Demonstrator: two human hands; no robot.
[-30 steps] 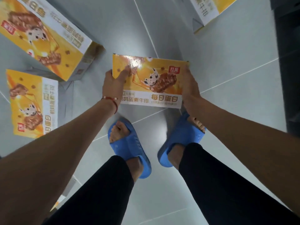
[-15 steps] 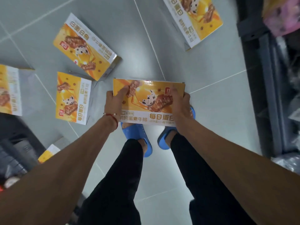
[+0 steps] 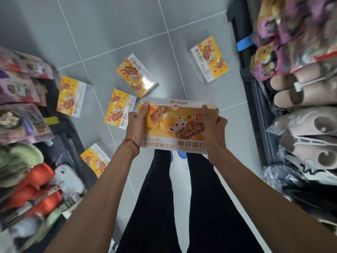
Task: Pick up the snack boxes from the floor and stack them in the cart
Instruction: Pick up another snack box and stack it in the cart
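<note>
**Figure.** Flat orange-and-white cardboard snack box (image 3: 175,127) held level in front of the legs, well above the grey tiled floor (image 3: 113,30). The left hand (image 3: 135,125) clamps one short end and the right hand (image 3: 212,125) the other, thumbs on the printed face and fingers wrapped round the edges. We count five like boxes (image 3: 119,108) on the tiles. We see no cart. We judge that turning in this narrow aisle could knock a corner against the dark shelf rack (image 3: 255,99), loosening the end-only grip.

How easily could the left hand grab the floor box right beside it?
Probably not easily yet: the left hand and right hand both grip the held box, and the floor box lies lower down, though nothing lies on it.
</note>
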